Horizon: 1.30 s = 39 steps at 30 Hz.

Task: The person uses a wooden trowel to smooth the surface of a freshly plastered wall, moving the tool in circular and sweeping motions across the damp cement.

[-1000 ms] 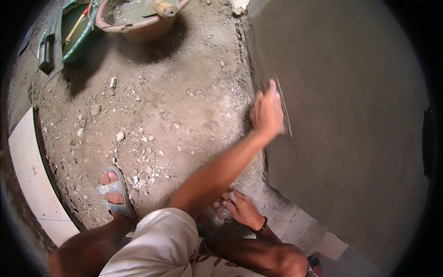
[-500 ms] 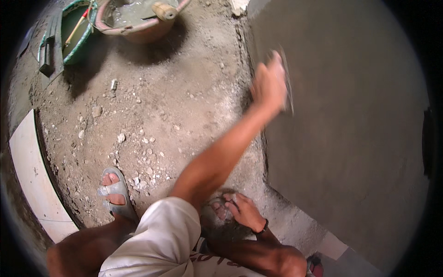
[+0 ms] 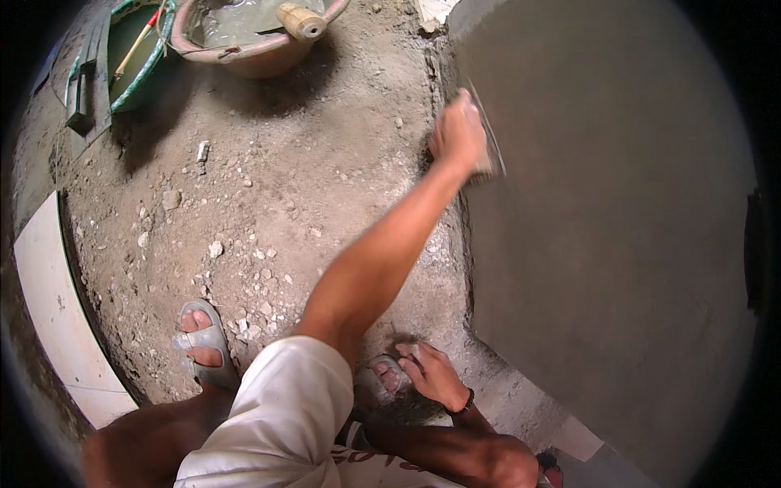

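My left hand [image 3: 460, 137] reaches up and across to the right, its fingers closed around a plastering trowel [image 3: 491, 140]. The trowel's thin blade shows nearly edge-on, against the smooth grey plastered surface [image 3: 602, 203] close to its left edge. My fingers hide most of the handle. Low in the middle, my right hand [image 3: 435, 378] hangs beside my right foot, wearing a dark bead bracelet. Its fingers are loosely bent and apart, with nothing seen in them. Whether they touch the sandal [image 3: 382, 378] I cannot tell.
A pinkish basin [image 3: 244, 61] of wet grey mix stands at the top, a wooden-handled tool [image 3: 300, 21] across its rim. Beside it is a green-rimmed tub [image 3: 142, 81] with a red-tipped brush [image 3: 137, 47]. Rubble [image 3: 252, 317] litters the ground; a pale board [image 3: 61, 301] lies left.
My left hand and the trowel have shifted a little left, toward the edge of the plastered surface. The right hand stays by the foot.
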Tool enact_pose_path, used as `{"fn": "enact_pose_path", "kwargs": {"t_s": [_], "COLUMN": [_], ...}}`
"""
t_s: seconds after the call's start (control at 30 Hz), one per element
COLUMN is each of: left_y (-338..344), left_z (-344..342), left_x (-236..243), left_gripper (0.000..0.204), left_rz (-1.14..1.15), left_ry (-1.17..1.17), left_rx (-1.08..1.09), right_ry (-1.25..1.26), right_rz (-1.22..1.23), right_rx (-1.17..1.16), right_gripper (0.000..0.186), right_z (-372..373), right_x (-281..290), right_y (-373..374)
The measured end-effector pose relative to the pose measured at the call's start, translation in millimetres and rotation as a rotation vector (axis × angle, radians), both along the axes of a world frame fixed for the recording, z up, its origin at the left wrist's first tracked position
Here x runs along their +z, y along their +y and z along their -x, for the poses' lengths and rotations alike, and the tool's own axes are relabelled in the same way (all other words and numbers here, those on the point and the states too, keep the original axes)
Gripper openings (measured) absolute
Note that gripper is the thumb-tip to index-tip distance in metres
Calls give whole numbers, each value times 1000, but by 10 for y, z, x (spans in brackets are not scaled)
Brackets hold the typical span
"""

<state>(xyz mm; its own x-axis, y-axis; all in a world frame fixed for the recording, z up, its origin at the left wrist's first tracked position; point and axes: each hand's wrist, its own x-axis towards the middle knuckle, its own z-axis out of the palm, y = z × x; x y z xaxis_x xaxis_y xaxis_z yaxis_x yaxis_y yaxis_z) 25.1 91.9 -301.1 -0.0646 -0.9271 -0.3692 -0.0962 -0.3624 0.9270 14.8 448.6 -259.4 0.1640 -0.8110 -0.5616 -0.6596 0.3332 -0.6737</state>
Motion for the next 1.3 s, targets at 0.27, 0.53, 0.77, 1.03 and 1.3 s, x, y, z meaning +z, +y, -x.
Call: {"fn": "enact_pose_path", "kwargs": {"t_s": [0.27,0.53,0.77,1.03,1.3], "left_y": [659,58,180,731,825], "left_z": [96,83,126,286,217], "left_x": [-171,-325,-247,-177,-119], "left_gripper": [45,44,45,43,46], "left_rz": [-112,45,24,-37,244], "left_ry": [-14,-93,-13,-83,-167], "left_rx": [-119,2,52,-20,-79], "right_ry": [-73,48,41,17,35], "right_rz": [-64,-37,-52,38,-31], "right_rx": [101,-103,-11,107,-51], "right_gripper": [26,24,26,23,23], "right_z": [-166,64,124,90,138], "right_x": [81,89,139,92,93], "right_y": [-239,4,219,51,346]}}
